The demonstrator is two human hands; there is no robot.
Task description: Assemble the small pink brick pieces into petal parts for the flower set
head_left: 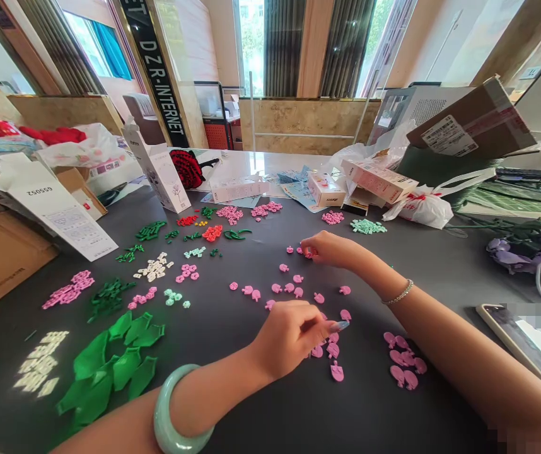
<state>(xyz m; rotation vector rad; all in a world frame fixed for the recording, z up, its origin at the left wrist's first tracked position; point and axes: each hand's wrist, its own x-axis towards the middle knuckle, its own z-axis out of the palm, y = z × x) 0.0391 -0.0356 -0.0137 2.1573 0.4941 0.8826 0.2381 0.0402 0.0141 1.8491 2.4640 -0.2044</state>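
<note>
My left hand (292,337), with a jade bangle (164,413) on its wrist, is low over the middle of the table, fingers curled beside a cluster of pink pieces (333,350). Whether it holds anything is hidden. Farther away, my right hand (328,250) has its fingertips pinched down at small pink pieces (299,250); what is between them is too small to make out. Loose pink pieces (289,287) lie between the hands. Larger pink pieces (403,359) are grouped below my right forearm.
Green leaf-like parts (126,366) and white pieces (41,364) lie at the left. Small sorted piles, including red pieces (212,233) and mint pieces (368,226), sit farther back. Boxes (161,170) stand behind; a phone (526,340) rests at the right.
</note>
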